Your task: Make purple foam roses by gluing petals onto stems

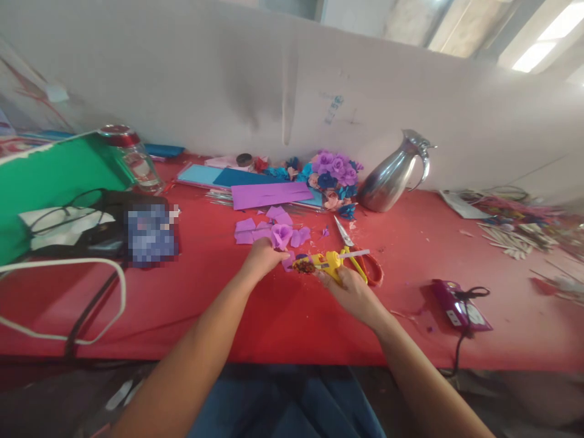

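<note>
Over by the pale wall, a shiny metal jug stands on the red bench. There's a red-lidded bottle beside the green panel, and a purple box.

Two hands; one glue gun; one pair of scissors; one jug; one bottle

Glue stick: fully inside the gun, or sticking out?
Sticking out: the pale glue stick projects from the back of the yellow glue gun in the right hand.
</note>
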